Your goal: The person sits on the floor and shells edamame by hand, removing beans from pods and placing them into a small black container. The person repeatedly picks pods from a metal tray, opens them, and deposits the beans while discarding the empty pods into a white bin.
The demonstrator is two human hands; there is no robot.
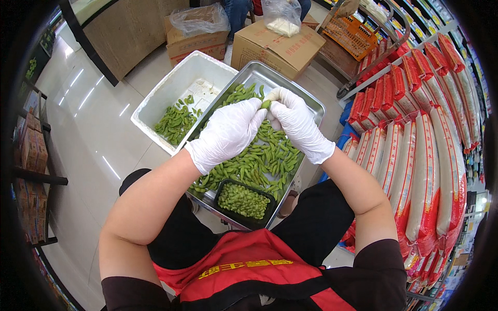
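Observation:
Both hands wear thin white gloves and meet over a metal tray spread with green soybean pods. Between the fingertips of my left hand and my right hand one green pod is pinched; the fingers hide part of it. Near me on the tray, a black plastic punnet holds shelled green soybeans. Left of the tray and partly under its edge is a white foam box with a heap of green pods or empty hulls inside.
Beyond the tray stand a closed cardboard box with a plastic bag on top and another carton lined with plastic. A person's jeans-clad legs show behind them. Stacked rice sacks and an orange crate are at right.

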